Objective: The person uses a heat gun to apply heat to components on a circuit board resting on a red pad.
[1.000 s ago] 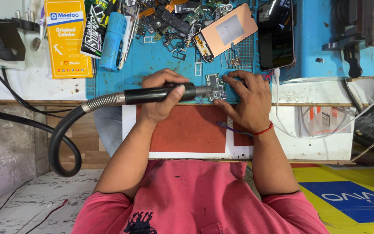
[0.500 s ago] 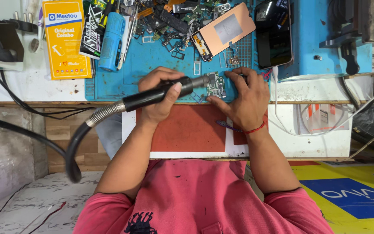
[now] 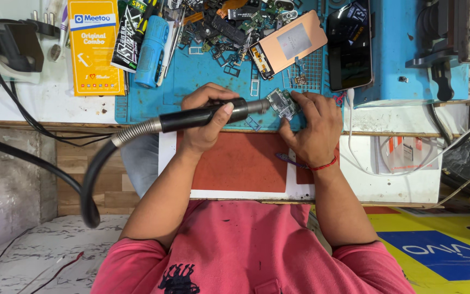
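Observation:
My left hand (image 3: 205, 118) grips the black handle of a hot-air tool (image 3: 202, 116), with a ribbed metal hose and black cable trailing left. Its metal nozzle points right at a small circuit board (image 3: 282, 102). My right hand (image 3: 314, 128), with a red thread at the wrist, pinches that board at the front edge of the blue work mat (image 3: 208, 81). Board and nozzle tip are almost touching.
On the mat lie a heap of small phone parts (image 3: 229, 27), a copper-backed phone panel (image 3: 286, 43), a dark phone (image 3: 349, 46) and a blue cylinder (image 3: 150, 51). A yellow package (image 3: 94, 46) lies left. A red pad (image 3: 240, 160) sits below the bench edge. Cables hang right.
The hot-air handle has tilted, its hose end dropping lower on the left. Both hands stay at the board with only small shifts.

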